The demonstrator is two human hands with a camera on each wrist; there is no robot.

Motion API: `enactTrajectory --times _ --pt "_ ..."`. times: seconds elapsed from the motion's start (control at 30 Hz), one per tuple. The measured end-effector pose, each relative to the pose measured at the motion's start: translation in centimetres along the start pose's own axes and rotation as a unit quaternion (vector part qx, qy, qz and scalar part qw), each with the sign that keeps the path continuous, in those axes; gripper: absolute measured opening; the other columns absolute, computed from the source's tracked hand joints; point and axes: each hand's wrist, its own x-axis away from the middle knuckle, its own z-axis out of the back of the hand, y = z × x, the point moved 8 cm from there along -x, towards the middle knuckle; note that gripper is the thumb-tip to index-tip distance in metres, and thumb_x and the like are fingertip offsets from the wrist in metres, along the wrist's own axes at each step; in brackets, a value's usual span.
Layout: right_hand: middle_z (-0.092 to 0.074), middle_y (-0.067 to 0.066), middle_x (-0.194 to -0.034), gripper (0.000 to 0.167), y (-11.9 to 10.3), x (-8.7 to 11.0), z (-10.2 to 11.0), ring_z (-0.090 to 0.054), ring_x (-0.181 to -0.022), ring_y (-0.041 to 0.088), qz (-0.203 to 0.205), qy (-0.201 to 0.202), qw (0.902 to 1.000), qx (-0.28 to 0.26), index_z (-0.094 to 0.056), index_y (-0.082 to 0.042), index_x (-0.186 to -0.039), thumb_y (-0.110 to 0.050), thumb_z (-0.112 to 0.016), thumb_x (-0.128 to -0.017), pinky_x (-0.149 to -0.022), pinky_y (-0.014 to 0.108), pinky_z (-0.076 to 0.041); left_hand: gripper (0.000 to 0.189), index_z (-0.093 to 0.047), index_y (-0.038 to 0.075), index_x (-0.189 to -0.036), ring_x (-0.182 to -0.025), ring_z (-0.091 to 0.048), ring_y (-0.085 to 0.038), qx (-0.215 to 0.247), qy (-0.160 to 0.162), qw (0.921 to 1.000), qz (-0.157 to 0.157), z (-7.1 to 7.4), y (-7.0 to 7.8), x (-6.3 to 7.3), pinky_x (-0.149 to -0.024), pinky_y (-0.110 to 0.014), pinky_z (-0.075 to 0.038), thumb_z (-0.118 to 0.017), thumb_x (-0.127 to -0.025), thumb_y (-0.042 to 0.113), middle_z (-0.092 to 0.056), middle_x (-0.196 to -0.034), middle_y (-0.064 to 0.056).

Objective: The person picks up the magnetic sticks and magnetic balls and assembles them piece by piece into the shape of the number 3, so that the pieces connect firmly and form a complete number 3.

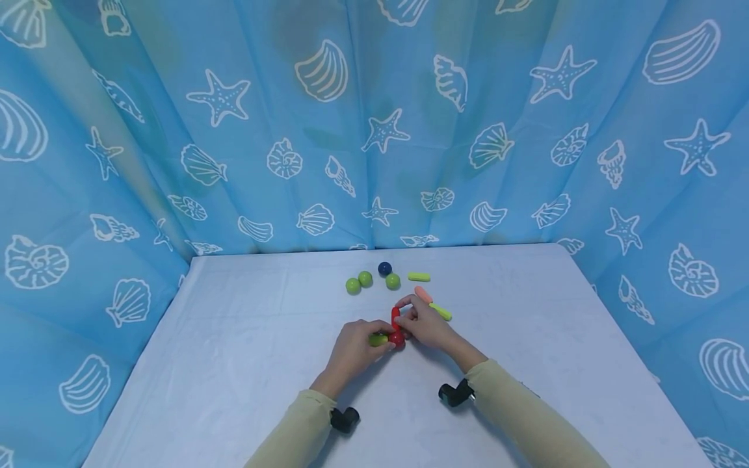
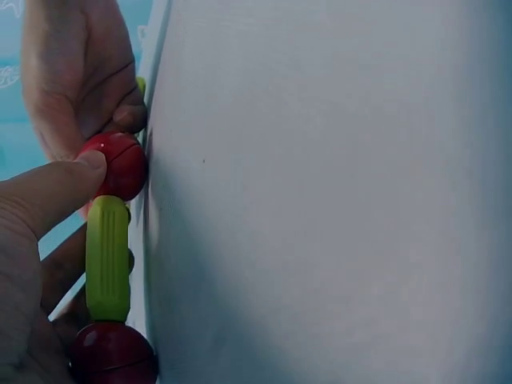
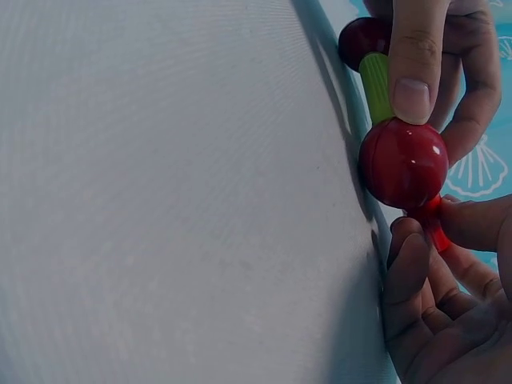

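Note:
My left hand (image 1: 355, 348) grips a toy piece made of a yellow-green ribbed rod (image 2: 107, 258) with a shiny red ball at each end. Its thumb presses on the front red ball (image 3: 404, 162); the other red ball (image 2: 114, 356) sits close to the palm. My right hand (image 1: 430, 325) pinches a red rod (image 1: 396, 317) between thumb and fingers. One end of that rod meets the front red ball, and it stands at an angle to the yellow-green rod. Both hands are close together over the white table.
Beyond the hands, on the white table (image 1: 246, 364), lie three green balls (image 1: 365, 279), a dark blue ball (image 1: 384, 269), a yellow-green rod (image 1: 419, 277), a salmon rod (image 1: 423, 295) and another yellow-green rod (image 1: 441, 311). A blue shell-print curtain (image 1: 363, 149) surrounds the back and sides.

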Motion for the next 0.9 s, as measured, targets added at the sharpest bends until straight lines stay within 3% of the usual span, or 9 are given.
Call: enactTrajectory --times 0.07,0.33,0.57,0.9 --pt "-0.065 0.004 -0.082 0.030 0.00 0.01 -0.08 -0.062 -0.068 0.020 0.002 -0.001 1.0000 0.000 -0.053 -0.012 -0.127 -0.015 -0.065 -0.100 -0.066 0.029 -0.052 0.033 -0.076 0.026 -0.117 -0.094 -0.060 -0.012 0.019 -0.004 0.9998 0.005 -0.19 -0.23 0.06 -0.088 -0.038 -0.050 -0.084 -0.086 0.029 -0.074 -0.103 0.011" --pt "-0.065 0.003 -0.082 0.030 0.09 -0.07 -0.05 -0.062 -0.068 0.020 0.005 0.002 1.0000 0.007 -0.054 -0.011 -0.126 -0.016 -0.066 -0.099 -0.065 0.029 -0.052 0.034 -0.076 0.027 -0.118 -0.101 -0.062 -0.012 0.035 0.010 0.9993 -0.004 -0.44 -0.44 0.09 -0.089 -0.038 -0.050 -0.084 -0.085 0.034 -0.074 -0.108 0.013" --pt "-0.067 0.002 -0.083 0.030 0.14 -0.15 -0.03 -0.061 -0.069 0.018 0.006 0.002 0.9998 0.017 -0.056 -0.011 -0.128 -0.018 -0.064 -0.100 -0.066 0.027 -0.051 0.027 -0.079 0.027 -0.113 -0.100 -0.063 -0.012 0.058 0.018 0.9981 0.014 -0.18 -0.38 0.10 -0.090 -0.038 -0.049 -0.083 -0.086 0.033 -0.075 -0.104 0.014" --pt "-0.069 0.000 -0.095 0.030 0.18 -0.52 0.60 -0.061 -0.076 0.017 0.007 0.028 0.9984 0.050 -0.061 -0.014 -0.127 -0.021 -0.065 -0.098 -0.072 0.030 -0.052 0.026 -0.078 0.028 -0.111 -0.099 -0.062 -0.011 0.053 0.014 0.9982 0.022 -0.17 -0.38 0.18 -0.088 -0.036 -0.049 -0.084 -0.086 0.032 -0.074 -0.103 0.014"
